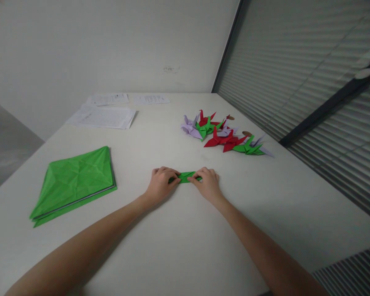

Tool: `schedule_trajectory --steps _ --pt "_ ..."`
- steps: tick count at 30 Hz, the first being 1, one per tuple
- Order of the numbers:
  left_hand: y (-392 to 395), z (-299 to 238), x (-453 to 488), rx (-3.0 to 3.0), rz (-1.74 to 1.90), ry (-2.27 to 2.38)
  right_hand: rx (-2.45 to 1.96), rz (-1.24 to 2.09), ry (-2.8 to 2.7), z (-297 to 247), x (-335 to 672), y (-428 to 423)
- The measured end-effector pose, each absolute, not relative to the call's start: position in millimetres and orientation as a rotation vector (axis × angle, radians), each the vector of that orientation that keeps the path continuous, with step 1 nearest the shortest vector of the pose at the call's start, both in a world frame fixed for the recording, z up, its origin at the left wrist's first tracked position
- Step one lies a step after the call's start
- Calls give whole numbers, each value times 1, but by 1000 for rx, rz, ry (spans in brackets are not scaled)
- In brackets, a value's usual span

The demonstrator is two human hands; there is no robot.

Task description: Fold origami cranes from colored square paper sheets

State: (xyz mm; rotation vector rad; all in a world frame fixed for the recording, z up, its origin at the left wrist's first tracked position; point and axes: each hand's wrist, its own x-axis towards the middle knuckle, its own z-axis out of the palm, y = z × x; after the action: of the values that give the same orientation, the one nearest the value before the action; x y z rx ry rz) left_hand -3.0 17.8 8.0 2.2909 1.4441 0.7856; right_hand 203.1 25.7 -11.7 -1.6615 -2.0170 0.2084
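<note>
A narrow folded piece of green paper (186, 177) lies on the white table (179, 238) in front of me. My left hand (160, 184) presses down on its left end with curled fingers. At the right end, my right hand (207, 183) pinches the same paper. Only the middle of the strip shows between the two hands.
A stack of green square sheets (75, 181) lies at the left. Several folded paper cranes (222, 133) in red, green and lilac sit at the back right. White printed papers (103, 115) lie at the far edge. Window blinds (311, 82) run along the right.
</note>
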Motion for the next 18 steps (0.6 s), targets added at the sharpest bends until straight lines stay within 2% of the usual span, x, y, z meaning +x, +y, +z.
schedule_trajectory --steps 11,18 --pt "16 9 -2 2220 784 1592 -1722 241 -2049 -6 202 24" --pt "16 7 -3 2253 762 1574 -1695 137 -2046 -1 213 27"
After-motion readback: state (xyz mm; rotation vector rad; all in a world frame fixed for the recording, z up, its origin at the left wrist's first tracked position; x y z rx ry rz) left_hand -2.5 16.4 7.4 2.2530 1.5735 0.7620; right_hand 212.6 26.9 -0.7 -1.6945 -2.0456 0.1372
